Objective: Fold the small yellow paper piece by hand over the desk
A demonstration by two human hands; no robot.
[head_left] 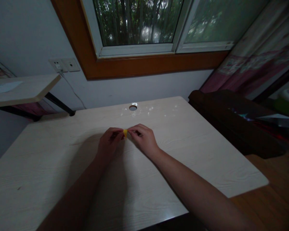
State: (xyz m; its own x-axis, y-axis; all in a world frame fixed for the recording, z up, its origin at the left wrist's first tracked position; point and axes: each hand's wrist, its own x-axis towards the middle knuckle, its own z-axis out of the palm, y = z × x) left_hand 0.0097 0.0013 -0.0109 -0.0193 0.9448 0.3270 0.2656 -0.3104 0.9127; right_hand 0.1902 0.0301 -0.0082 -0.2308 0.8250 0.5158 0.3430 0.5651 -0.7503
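Note:
A small yellow piece (125, 132), thin and soft-looking, is held between my two hands over the middle of the pale desk (183, 154). My left hand (109, 140) pinches it from the left with thumb and forefinger. From the right, my right hand (144, 138) pinches its other side. The fingertips of both hands nearly meet, and they hide much of the piece. What kind of thing it is, I cannot make out.
A round cable hole (133, 108) lies near the desk's back edge. At the left stands a raised shelf (38, 91) on black legs. Wall sockets (64, 65) with a cord, a window (139, 22) and dark wooden furniture (231, 118) surround the desk.

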